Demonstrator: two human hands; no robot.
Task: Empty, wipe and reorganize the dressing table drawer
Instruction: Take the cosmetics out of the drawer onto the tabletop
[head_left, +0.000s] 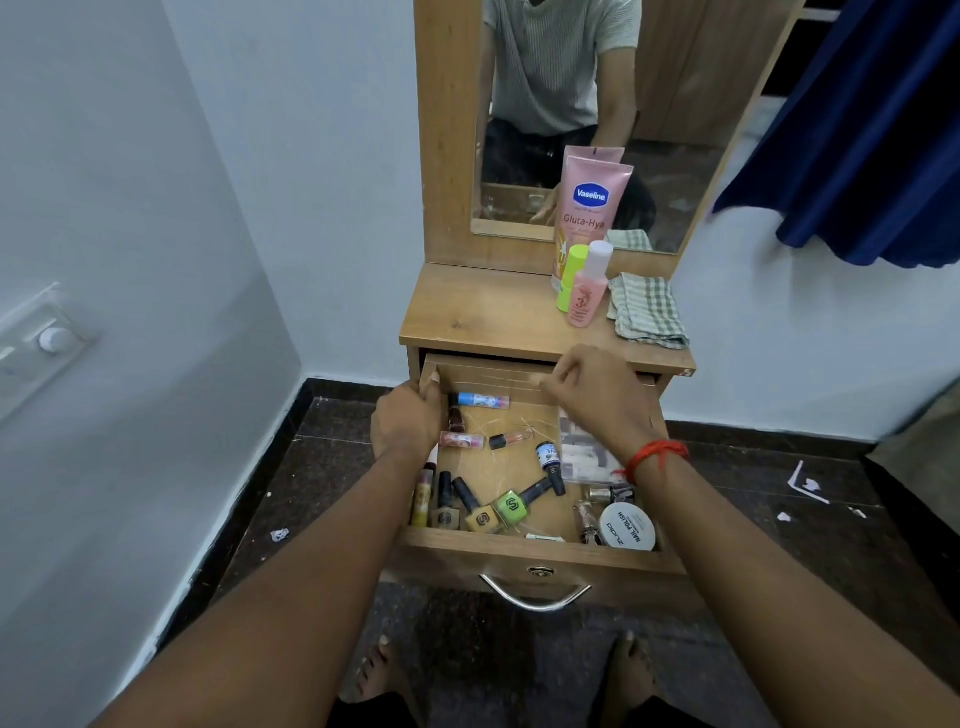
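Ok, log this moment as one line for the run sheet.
drawer: open, small bottles inside | left hand: grips drawer's left wall | right hand: fingers curled over drawer's back, hold unclear | cloth: folded on tabletop

White wall (156, 182) on L w/ a switch panel (44, 332), round white knob (53, 339) on it; dark tile skirting (348, 387) along the wall foot; dark speckled floor (291, 467) w/ bits of white paper: one scrap (279, 534) on L near the skirting, a bigger torn strip (808, 483) on R, a smaller bit (783, 516) near it; dark blue curtain (872, 130) hangs top R, lower edge blurred; mirror (675, 171) in wood frame, centre top; brownish thing (924, 436) at far R edge, can't tell what.
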